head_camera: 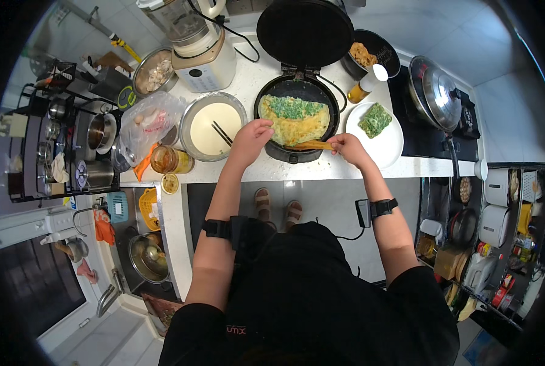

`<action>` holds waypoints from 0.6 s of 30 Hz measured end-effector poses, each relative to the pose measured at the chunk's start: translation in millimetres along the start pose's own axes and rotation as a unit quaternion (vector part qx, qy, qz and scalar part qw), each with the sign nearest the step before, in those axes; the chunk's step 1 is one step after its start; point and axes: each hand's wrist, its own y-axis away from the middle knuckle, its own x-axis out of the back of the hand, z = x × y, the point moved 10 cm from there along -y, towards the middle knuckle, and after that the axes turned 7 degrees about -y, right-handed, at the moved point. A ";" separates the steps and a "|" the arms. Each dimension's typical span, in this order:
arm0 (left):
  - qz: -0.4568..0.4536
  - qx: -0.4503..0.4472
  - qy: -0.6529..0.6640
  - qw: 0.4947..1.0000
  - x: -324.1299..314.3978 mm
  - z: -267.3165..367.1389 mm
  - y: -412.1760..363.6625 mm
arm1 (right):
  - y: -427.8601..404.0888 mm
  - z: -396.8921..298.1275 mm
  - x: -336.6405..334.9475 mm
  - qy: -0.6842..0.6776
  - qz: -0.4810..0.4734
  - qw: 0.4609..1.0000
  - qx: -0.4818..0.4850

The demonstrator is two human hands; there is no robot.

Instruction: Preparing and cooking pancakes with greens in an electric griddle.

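A yellow and green pancake [295, 120], folded over, lies on the round black electric griddle [292, 156], whose lid [305, 32] stands raised behind it. My left hand [253, 139] has its fingertips at the pancake's left edge, apparently pinching it. In my right hand [348, 148] is a flat wooden spatula [311, 145], its blade along the pancake's lower edge, partly under it. Right of the griddle, a white plate [390, 151] holds a folded green piece of pancake [375, 120]. On the left, dark chopsticks [221, 132] rest in a metal bowl [191, 145] of pale batter [210, 123].
An oil bottle [363, 88] stands behind the plate, near a black pot [386, 55]. A lidded pan [442, 98] sits on the hob at right. An open sauce jar [172, 159], a plastic bag [151, 119] and a blender [204, 59] stand at left.
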 end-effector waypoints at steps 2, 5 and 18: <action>-0.001 0.004 -0.010 1.000 0.0 -1.2 -0.3 | 2.7 6.1 -3.7 -0.029 0.010 0.998 -0.062; -0.006 0.002 0.005 1.000 -1.1 -4.2 -2.4 | -5.7 17.8 5.0 -0.126 0.006 0.987 -0.096; -0.008 0.000 0.020 1.000 6.8 -4.7 -4.1 | -26.6 -3.5 32.2 -0.158 0.093 0.981 -0.068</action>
